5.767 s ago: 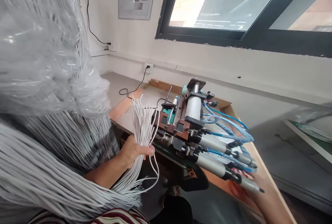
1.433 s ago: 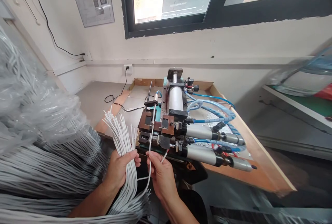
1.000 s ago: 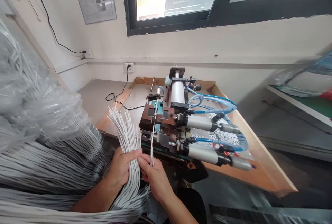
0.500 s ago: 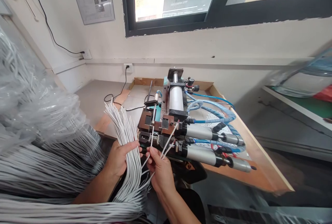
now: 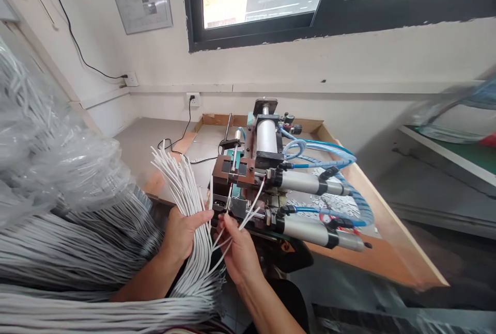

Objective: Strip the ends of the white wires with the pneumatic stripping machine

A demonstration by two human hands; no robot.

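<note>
My left hand [image 5: 182,233] is closed around a thick bundle of white cables [image 5: 191,205], whose cut ends fan upward. One cable stands a little apart by its thumb. My right hand [image 5: 239,249] pinches a white cable [image 5: 228,202] that points up at the front of a pneumatic wire-stripping machine [image 5: 267,138]. This cable's tip looks reddish, just below the brown jaw block [image 5: 232,169]. Two more cables lie across the right hand's fingers and slant up to the right; one has a reddish tip. The fingertips' exact grip is partly hidden.
Masses of grey-white cables [image 5: 77,251] under clear plastic [image 5: 58,153] fill the left side. Silver air cylinders [image 5: 306,231] with blue hoses [image 5: 349,158] project to the right. White scraps [image 5: 333,202] lie in the wooden-edged tray [image 5: 399,236]. A shelf [image 5: 457,153] juts out at right.
The machine's jaw blocks have come together, and the cylinders' right-hand ends have shifted left. The pinched cable's end now shows reddish below the jaws. Both hands keep their grip.
</note>
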